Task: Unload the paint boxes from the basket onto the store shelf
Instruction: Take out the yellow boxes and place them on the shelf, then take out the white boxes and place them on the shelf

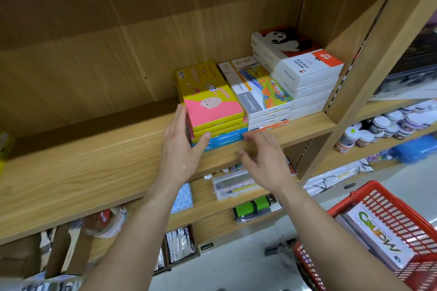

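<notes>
Left hand (181, 146), grip open, flat against yellow box stack (212, 104); right hand (262, 160) empty.

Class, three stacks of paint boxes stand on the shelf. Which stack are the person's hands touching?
The leftmost stack, topped by the yellow-and-pink box. The left hand rests against its side; the middle and panda-topped stacks stand untouched.
</notes>
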`<state>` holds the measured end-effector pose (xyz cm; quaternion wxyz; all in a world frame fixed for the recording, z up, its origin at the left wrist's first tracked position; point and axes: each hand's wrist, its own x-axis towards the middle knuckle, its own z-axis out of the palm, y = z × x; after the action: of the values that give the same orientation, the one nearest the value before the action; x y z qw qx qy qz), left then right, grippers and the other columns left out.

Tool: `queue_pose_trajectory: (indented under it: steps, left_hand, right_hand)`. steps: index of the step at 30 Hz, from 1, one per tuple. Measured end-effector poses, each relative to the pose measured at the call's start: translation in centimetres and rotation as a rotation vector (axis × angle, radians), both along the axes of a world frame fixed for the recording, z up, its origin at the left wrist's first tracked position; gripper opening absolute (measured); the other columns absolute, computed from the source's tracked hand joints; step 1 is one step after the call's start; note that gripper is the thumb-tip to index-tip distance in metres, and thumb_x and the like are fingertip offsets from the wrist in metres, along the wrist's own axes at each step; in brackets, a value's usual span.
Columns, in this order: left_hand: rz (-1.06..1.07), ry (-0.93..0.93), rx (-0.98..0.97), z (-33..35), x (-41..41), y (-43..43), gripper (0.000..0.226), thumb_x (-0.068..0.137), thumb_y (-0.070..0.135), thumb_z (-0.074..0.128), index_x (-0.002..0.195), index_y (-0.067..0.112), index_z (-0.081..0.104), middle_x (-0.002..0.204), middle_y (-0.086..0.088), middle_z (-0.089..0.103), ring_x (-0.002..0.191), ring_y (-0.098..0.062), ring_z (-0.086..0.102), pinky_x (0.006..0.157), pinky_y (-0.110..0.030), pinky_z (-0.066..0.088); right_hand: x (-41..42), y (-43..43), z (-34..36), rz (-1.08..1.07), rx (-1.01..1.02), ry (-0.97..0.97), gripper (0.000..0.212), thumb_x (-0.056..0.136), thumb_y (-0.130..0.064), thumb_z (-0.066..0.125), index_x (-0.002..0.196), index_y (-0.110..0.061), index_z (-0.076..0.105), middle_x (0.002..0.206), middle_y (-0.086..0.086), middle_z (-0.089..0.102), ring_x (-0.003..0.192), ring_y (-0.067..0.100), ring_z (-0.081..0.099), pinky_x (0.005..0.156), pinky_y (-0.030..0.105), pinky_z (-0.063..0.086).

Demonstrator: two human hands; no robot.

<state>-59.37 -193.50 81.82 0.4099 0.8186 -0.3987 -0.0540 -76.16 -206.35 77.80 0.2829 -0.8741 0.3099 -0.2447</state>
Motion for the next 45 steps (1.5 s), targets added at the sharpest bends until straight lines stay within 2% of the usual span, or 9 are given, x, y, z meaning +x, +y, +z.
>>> queue_pose_trajectory:
  steps: [4,7,11,20,25,29,35,40,45]
  left_hand:
    - [-0.113,-0.182,-0.149,0.3,-4.6,2.3,0.059,0.090,0.039,0.064,0.145,0.026,0.048,0.147,0.018,0.043,0.139,-0.002,0.038,0.114,-0.014,0.025]
    - [-0.307,-0.089,-0.098,-0.8,-9.0,0.9,0.043,0.089,0.042,0.062,0.130,0.030,0.059,0.131,0.020,0.052,0.127,0.002,0.049,0.103,-0.016,0.037]
    - [-0.525,0.021,0.166,-5.1,-14.3,-4.5,0.035,0.091,0.036,0.066,0.124,0.027,0.063,0.125,0.014,0.058,0.114,-0.004,0.056,0.095,-0.027,0.046]
    - [-0.839,0.167,0.718,-20.1,-26.7,-17.4,0.048,0.092,0.035,0.070,0.135,0.017,0.059,0.133,-0.003,0.059,0.122,-0.019,0.058,0.089,-0.025,0.039]
    - [-0.824,0.314,0.860,-29.4,-34.9,-22.4,0.064,0.088,0.037,0.074,0.142,0.012,0.051,0.141,-0.011,0.060,0.120,-0.021,0.060,0.093,-0.027,0.045]
    - [-0.737,0.462,0.921,-37.8,-39.6,-24.7,0.075,0.090,0.037,0.073,0.151,0.011,0.039,0.149,-0.011,0.050,0.131,-0.029,0.053,0.102,-0.042,0.048]
    - [-0.552,0.544,0.876,-49.1,-41.6,-26.2,0.072,0.087,0.032,0.076,0.146,0.010,0.045,0.145,-0.010,0.055,0.130,-0.031,0.055,0.109,-0.047,0.045]
    - [-0.462,0.643,0.855,-54.4,-40.8,-25.2,0.072,0.091,0.028,0.073,0.152,0.012,0.040,0.154,-0.010,0.049,0.136,-0.029,0.050,0.114,-0.048,0.040]
    - [-0.421,0.686,0.828,-55.8,-39.5,-24.2,0.071,0.091,0.022,0.073,0.153,0.012,0.040,0.155,-0.009,0.049,0.140,-0.024,0.046,0.117,-0.047,0.037]
  right_hand:
    - [-4.3,-1.5,-0.2,-0.047,-0.100,0.046,0.033,0.091,-0.027,0.071,0.120,-0.012,0.070,0.113,0.005,0.069,0.105,0.028,0.060,0.091,0.042,0.051]
    - [-9.9,-3.3,-1.8,-0.184,-0.093,0.073,0.029,0.090,-0.025,0.073,0.116,-0.013,0.071,0.108,0.006,0.069,0.100,0.031,0.061,0.085,0.041,0.051]
    - [-19.4,-5.5,-6.1,-0.432,0.074,0.223,0.036,0.090,-0.027,0.075,0.121,-0.009,0.070,0.116,0.014,0.068,0.110,0.038,0.061,0.092,0.044,0.049]
    - [-40.2,-7.2,-18.0,-0.869,0.601,0.489,0.055,0.088,-0.042,0.073,0.131,-0.009,0.065,0.129,0.022,0.062,0.119,0.042,0.060,0.098,0.043,0.049]
    - [-45.0,-9.3,-24.2,-0.916,0.668,0.507,0.051,0.089,-0.040,0.069,0.125,-0.006,0.064,0.128,0.023,0.063,0.117,0.044,0.058,0.095,0.046,0.051]
    - [-46.6,-11.9,-28.7,-0.944,0.613,0.471,0.052,0.090,-0.034,0.068,0.134,-0.007,0.061,0.130,0.020,0.061,0.122,0.042,0.054,0.096,0.044,0.048]
    - [-45.7,-16.4,-36.0,-0.859,0.499,0.416,0.047,0.091,-0.030,0.067,0.132,-0.009,0.062,0.128,0.017,0.062,0.121,0.037,0.056,0.097,0.042,0.048]
    - [-44.0,-22.3,-42.4,-0.899,0.589,0.505,0.057,0.096,-0.044,0.059,0.139,-0.008,0.055,0.138,0.019,0.056,0.128,0.039,0.051,0.103,0.047,0.045]
    - [-43.1,-24.0,-46.4,-0.921,0.545,0.619,0.057,0.089,-0.053,0.054,0.123,-0.009,0.060,0.125,0.017,0.056,0.115,0.041,0.056,0.094,0.048,0.046]
